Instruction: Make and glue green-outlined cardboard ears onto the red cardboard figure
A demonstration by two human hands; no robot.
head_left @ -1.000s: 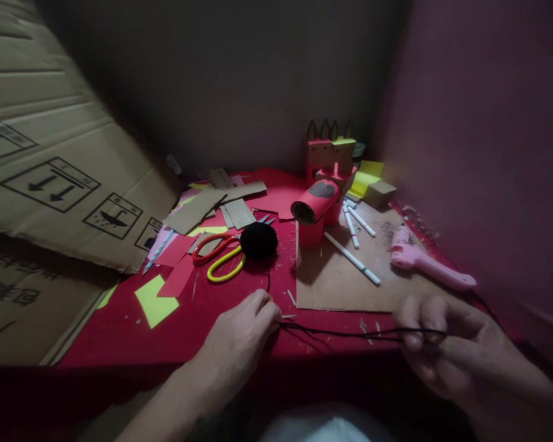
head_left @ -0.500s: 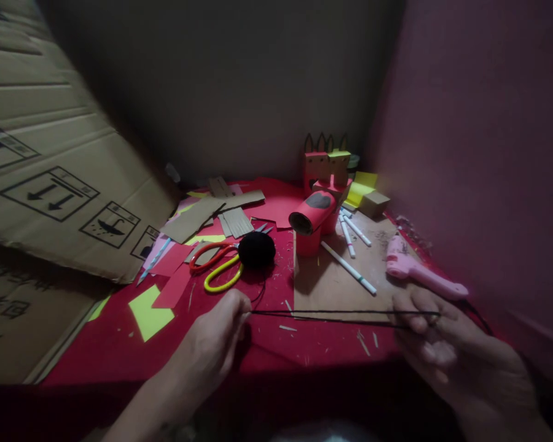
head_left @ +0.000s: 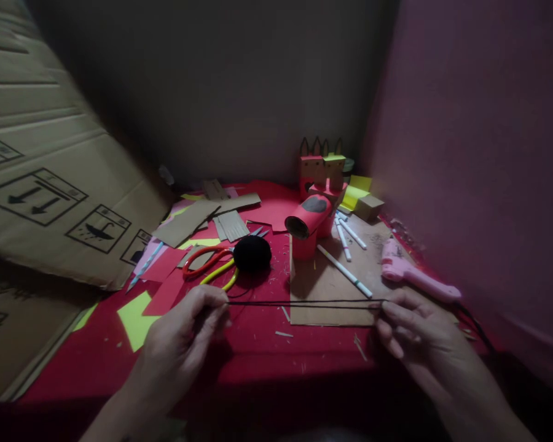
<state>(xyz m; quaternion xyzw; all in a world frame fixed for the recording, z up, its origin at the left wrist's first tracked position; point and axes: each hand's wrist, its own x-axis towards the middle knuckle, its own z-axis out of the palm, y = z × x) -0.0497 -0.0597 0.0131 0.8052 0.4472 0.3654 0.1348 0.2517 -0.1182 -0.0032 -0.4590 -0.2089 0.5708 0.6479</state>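
Two strands of black yarn run nearly level between my hands, above the table's front part. My left hand is closed, pinching the strands at their left end. At the right end my right hand pinches them between thumb and fingers. A black yarn ball lies beyond my left hand, with a loose strand curving from it toward that hand. Partly under the ball are scissors with a red and a yellow handle loop. Behind the strands is a brown board.
A red paper-covered tube figure stands on the board beside several white markers. A pink glue gun lies at the right. Cardboard strips and yellow paper cover the left side, near a large carton.
My right hand has moved left and its fingers have closed into a pinch on the yarn. My left hand has shifted slightly left and up. The view has turned a little.
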